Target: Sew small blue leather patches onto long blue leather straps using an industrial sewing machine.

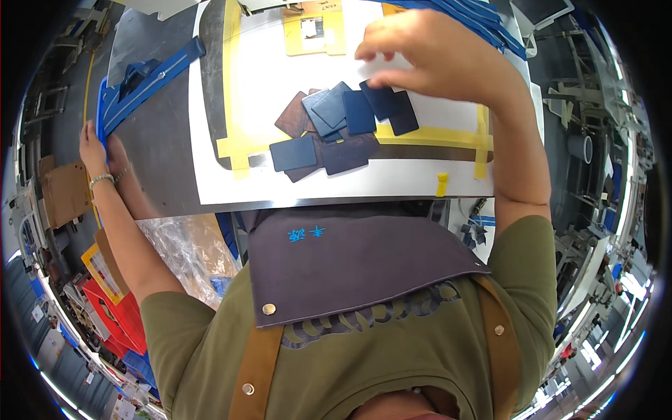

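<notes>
Several flat rectangular leather-like pieces lie overlapped in a loose pile on a white sheet, in dark blue, grey-blue and brown. My right hand hangs over the pile's far right, fingers bent and apart from the thumb. Its thumb tip is at the corner of a dark blue piece; whether they touch I cannot tell. At the table's left edge my left hand is closed around the rim of a blue tray-like thing, most of which is hidden. A blue zipper strip lies beside that rim, on the dark tabletop.
Yellow tape frames the white sheet, and a yellow card holder lies at its far side. More blue zipper strips are bunched at the far right. Left of me are clear plastic wrap, a red crate and cardboard.
</notes>
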{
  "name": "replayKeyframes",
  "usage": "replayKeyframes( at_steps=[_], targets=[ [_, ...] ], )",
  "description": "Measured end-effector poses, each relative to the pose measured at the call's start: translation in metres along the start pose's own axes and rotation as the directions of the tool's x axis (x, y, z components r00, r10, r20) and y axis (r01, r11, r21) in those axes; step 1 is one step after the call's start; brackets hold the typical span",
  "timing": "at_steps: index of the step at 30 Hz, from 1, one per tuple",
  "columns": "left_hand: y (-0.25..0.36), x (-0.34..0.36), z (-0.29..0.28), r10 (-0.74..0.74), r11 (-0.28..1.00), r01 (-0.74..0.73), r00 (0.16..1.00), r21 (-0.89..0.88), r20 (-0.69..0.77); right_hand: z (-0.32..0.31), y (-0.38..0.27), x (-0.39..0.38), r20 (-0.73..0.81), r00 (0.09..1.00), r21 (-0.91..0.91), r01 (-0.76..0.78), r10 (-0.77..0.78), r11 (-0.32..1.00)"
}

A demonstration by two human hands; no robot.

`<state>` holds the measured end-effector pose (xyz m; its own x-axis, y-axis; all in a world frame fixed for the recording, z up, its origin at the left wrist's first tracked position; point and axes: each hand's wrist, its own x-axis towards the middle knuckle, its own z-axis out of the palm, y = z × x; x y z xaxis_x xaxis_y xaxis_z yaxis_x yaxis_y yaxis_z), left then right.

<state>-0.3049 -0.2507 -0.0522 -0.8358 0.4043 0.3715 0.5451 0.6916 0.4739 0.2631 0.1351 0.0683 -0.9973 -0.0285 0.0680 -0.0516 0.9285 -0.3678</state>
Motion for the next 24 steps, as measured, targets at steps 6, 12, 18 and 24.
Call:
replayKeyframes(
  at_steps=[6, 12, 18, 24],
  targets=[
    [0.103, -0.026, 0.006, 0.133, 0.971, -0.215, 0.842, -0.101, -0.523, 0.02, -0.008, -0.011, 0.136, 0.977, -0.101, -0.151, 0.164, 0.983],
    [0.262, -0.123, 0.007, 0.638, 0.61, -0.669, 0.732, -0.425, -0.237, 0.016, 0.008, -0.014, 0.174, 0.969, 0.031, -0.185, 0.177, 0.982],
    [0.331, -0.213, 0.023, 0.954, 0.205, -0.628, -0.042, -0.751, 0.296, -0.002, 0.026, -0.001, 0.14, 0.99, 0.287, -0.072, 0.032, 0.955],
    [0.382, -0.214, 0.063, 0.965, -0.009, -0.606, -0.212, -0.795, 0.151, -0.033, 0.017, -0.003, -0.025, 0.961, 0.219, -0.262, 0.274, 0.94]
  ],
)
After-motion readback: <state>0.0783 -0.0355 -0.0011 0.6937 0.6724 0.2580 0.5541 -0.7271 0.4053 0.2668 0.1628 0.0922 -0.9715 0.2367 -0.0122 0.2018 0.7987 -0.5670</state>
